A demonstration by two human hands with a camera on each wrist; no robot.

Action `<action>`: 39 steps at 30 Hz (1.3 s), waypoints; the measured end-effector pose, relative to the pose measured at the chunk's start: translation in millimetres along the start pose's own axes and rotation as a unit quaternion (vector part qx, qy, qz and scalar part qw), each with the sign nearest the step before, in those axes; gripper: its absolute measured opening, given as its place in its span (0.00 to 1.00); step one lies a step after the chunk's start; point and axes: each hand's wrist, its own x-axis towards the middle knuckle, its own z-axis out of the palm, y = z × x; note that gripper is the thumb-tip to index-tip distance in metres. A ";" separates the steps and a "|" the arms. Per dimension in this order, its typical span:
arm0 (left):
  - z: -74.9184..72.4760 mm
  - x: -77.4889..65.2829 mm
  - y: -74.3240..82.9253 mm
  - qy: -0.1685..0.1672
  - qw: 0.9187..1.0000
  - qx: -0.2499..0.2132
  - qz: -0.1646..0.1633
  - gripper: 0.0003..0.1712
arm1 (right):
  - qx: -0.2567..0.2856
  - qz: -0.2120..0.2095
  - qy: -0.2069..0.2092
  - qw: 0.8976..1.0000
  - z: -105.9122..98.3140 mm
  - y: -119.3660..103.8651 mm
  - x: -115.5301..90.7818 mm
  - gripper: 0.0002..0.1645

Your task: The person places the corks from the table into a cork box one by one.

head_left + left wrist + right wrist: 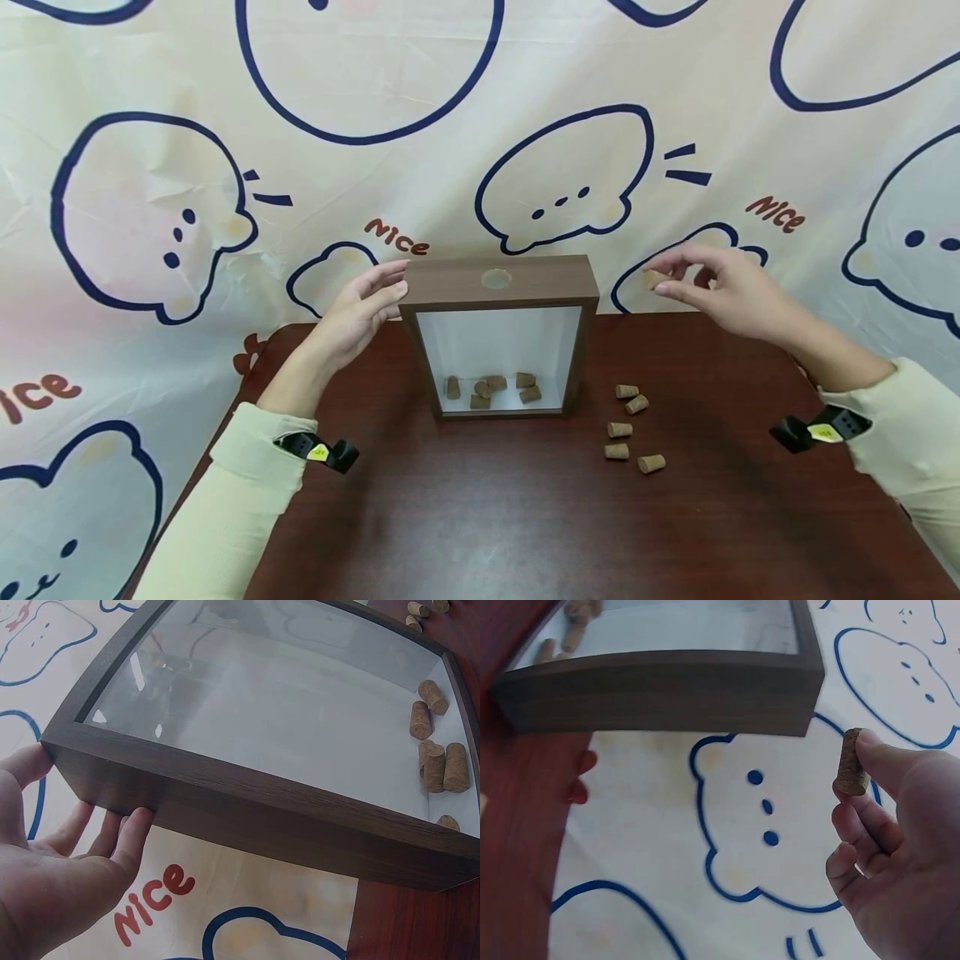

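A person in pale sleeves (247, 483) is working at a dark red-brown table (450, 508), with a cartoon-printed cloth (420, 200) hanging behind it. A shallow wooden box (438, 283) with a clear front is standing upright towards the table's far side, its top bearing a round pale patch (496, 279) that may be an opening. The left hand (356, 317) is gripping the box's upper left corner, thumb at the front edge and fingertips at the back, spanning the side panel. The right hand (720, 287) is hovering to the right of the box, apart from it, pinching a single cork (851, 761) between thumb and forefinger while its other fingers are curling loosely. Several corks (530, 393) are lying on the box's floor, and five loose corks (651, 464) are resting on the table to its right. The step in hand is seemingly adding the pinched cork to those inside. The next move is probably calling for lining it up over the round pale patch and loosening the pinch, the left hand steadying the box against tipping
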 end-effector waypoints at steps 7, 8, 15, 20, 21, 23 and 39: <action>1.1 -1.1 -0.7 0.001 1.000 -0.004 0.000 0.34 | 0.013 -0.005 -0.004 1.000 -0.5 -23.3 27.6 0.15; 1.3 -1.1 -0.4 0.000 1.000 -0.002 0.001 0.35 | 0.016 -0.010 -0.003 1.000 0.4 -26.4 31.4 0.15; 0.6 -1.4 -0.2 0.005 1.000 -0.009 -0.001 0.34 | 0.040 -0.037 -0.016 0.998 13.3 -52.4 57.0 0.15; 0.1 -1.2 -0.5 0.005 1.000 -0.007 -0.001 0.34 | 0.069 -0.057 -0.037 0.995 27.0 -66.8 70.8 0.17; -0.1 -1.0 -0.7 0.005 1.000 -0.007 -0.001 0.34 | 0.077 -0.062 -0.042 0.994 29.8 -69.0 72.8 0.17; 0.1 -1.0 -0.4 0.003 1.000 -0.004 0.001 0.35 | 0.082 -0.073 -0.048 0.993 35.3 -72.7 76.6 0.17; -0.6 0.4 -0.9 0.003 1.000 0.000 0.003 0.34 | 0.214 -0.056 -0.057 0.974 74.2 -83.2 99.1 0.15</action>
